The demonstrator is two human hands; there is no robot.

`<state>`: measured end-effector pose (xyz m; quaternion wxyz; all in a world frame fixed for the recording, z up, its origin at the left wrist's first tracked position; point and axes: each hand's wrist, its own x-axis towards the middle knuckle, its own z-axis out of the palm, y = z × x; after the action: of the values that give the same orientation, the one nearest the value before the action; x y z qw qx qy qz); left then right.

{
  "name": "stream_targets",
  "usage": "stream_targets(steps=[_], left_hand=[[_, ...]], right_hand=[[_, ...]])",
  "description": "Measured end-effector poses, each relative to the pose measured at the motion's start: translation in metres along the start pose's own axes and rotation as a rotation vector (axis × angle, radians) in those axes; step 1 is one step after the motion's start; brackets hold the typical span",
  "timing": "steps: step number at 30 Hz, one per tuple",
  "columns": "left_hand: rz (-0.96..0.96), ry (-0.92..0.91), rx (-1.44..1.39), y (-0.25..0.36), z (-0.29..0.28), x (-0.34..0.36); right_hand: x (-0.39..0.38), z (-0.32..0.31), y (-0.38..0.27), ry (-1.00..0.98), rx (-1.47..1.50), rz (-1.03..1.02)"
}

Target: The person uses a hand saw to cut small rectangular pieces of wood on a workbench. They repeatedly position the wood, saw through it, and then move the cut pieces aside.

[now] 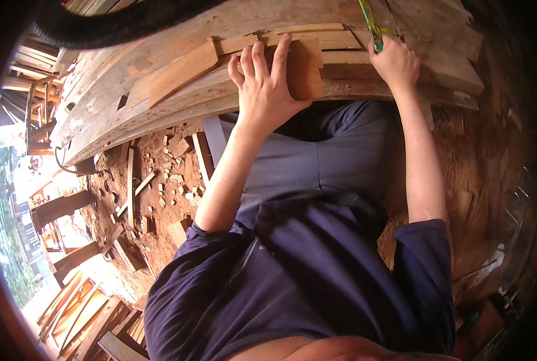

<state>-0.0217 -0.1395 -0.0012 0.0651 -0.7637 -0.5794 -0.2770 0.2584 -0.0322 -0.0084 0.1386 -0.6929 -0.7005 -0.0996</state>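
Observation:
My left hand (265,87) rests on a small flat piece of wood (305,67) at the near edge of the workbench (109,123). Its fingers are spread over the wood, with the thumb pointing right. To the right, my right hand (396,63) is closed round the end of a slim green-and-yellow hand tool (370,23). A thin dark line runs beside the tool's coloured part; its far end leaves the picture, so its exact kind is unclear. Beyond my left fingers lie thin wood strips (310,28). A longer wooden board (184,71) lies left of that hand.
A thick black curved object (124,27) crosses the upper left. Small wood offcuts (172,178) and sticks litter the brown floor left of my legs. Stacked wood (70,313) stands at the lower left. The bench edge runs across just above my lap.

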Motion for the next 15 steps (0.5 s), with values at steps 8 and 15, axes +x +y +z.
stream_targets(steps=[8, 15], left_hand=[[0.019, 0.064, 0.015, 0.012, -0.010, 0.005], [0.055, 0.105, -0.008, 0.001, 0.003, 0.001]], right_hand=[[-0.003, 0.004, 0.002, 0.121, 0.022, -0.050], [-0.002, 0.007, 0.003, 0.125, 0.035, -0.051]])
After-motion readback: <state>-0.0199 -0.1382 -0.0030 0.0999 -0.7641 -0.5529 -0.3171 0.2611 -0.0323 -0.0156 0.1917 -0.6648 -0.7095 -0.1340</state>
